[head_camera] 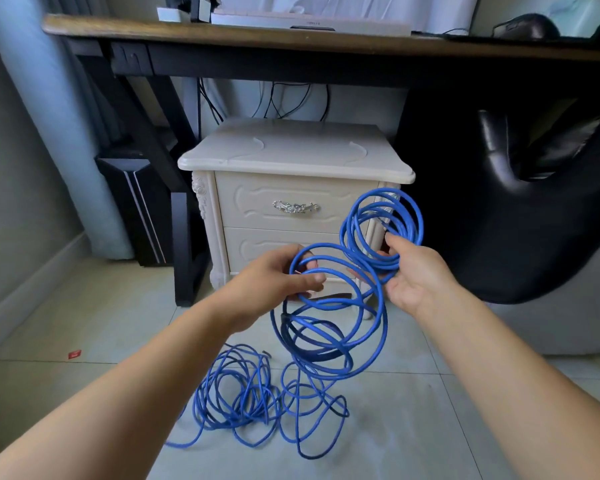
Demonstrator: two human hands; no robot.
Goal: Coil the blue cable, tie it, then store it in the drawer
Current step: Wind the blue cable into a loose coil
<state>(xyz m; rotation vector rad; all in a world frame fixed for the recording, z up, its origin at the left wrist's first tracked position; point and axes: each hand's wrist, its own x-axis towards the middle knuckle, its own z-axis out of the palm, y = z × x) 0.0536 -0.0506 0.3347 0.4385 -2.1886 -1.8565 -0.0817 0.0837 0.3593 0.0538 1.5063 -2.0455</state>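
Two closed drawers [257, 197] in cream wooden nightstand [291, 150], contents hidden; black leather chair [534, 220] beside; blue cable [378, 264] loops gripped by left hand [278, 275] and right hand [413, 271]; rest on tiled floor [430, 410].

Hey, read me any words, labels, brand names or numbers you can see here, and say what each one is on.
Nothing here can be read.
White flat box on the desk: small dark mark on its front edge, too blurred to read.
Red scrap on the floor: too small to tell any print.
Blue cable, nightstand: no print visible.
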